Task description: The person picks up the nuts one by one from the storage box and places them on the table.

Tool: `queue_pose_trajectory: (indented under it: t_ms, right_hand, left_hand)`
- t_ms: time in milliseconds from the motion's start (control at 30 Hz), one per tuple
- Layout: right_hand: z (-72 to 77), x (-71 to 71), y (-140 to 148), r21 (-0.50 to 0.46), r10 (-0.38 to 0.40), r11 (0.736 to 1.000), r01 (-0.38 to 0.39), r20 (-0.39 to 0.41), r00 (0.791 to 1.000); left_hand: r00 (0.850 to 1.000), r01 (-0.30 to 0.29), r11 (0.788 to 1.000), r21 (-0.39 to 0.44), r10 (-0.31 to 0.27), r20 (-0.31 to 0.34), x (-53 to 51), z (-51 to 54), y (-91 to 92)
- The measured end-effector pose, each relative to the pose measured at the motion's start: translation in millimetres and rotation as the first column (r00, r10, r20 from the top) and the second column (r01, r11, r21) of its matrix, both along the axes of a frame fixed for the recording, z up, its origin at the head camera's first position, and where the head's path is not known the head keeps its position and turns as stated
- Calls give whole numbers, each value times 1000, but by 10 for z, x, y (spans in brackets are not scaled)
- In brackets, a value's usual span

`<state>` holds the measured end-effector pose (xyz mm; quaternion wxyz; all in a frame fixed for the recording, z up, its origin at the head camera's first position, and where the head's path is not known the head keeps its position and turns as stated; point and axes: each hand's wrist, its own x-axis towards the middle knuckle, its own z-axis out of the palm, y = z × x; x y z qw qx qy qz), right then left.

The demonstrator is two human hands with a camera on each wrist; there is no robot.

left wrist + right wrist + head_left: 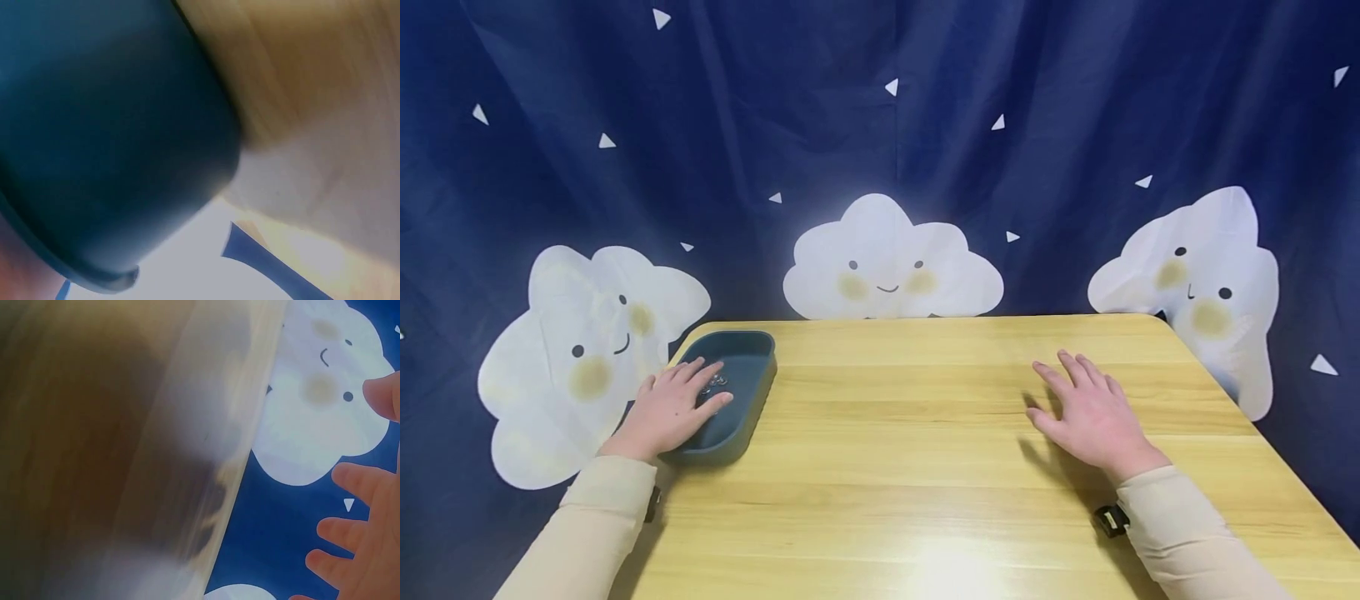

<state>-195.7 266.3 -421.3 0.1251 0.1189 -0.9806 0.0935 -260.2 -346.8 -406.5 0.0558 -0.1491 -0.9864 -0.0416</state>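
A dark blue-green tray (758,404) with rounded corners stands at the left end of the wooden table. My left hand (672,408) is over its near left part, fingers spread; whether it touches the tray I cannot tell. Between thumb and forefinger, a few small shiny pieces (717,382) show inside the tray, too small to name. In the left wrist view the tray's outer wall (125,144) fills much of the picture. On the right, my right hand (1093,417) hovers above the table with its fingers spread, casting a shadow; it holds nothing.
The light wooden table (895,450) has a rounded far right corner. Behind it hangs a dark blue curtain (850,108) with white clouds and small triangles. A dark strap piece (1111,521) sits at my right wrist.
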Motion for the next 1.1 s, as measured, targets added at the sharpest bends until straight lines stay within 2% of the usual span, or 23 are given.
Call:
queue_pose_trajectory:
  t_ms: [233, 567, 867, 1100]
  right_hand:
    - [-32, 16, 13, -10, -4, 1000, 4, -1, 1000]
    - [-15, 27, 3, -11, -4, 1000, 4, 4, 1000]
    - [-27, 39, 11, -6, -2, 1000, 2, -1, 1000]
    - [5, 45, -6, 23, 19, 1000, -18, -41, 999]
  left_hand:
    - [999, 49, 999, 8, -49, 21, -93, -52, -157]
    - [989, 135, 989, 66, -138, 58, -160, -127, -283]
    - [985, 146, 985, 91, -153, 79, -231, -155, -342]
    - [983, 161, 984, 74, -167, 79, -187, -139, -289]
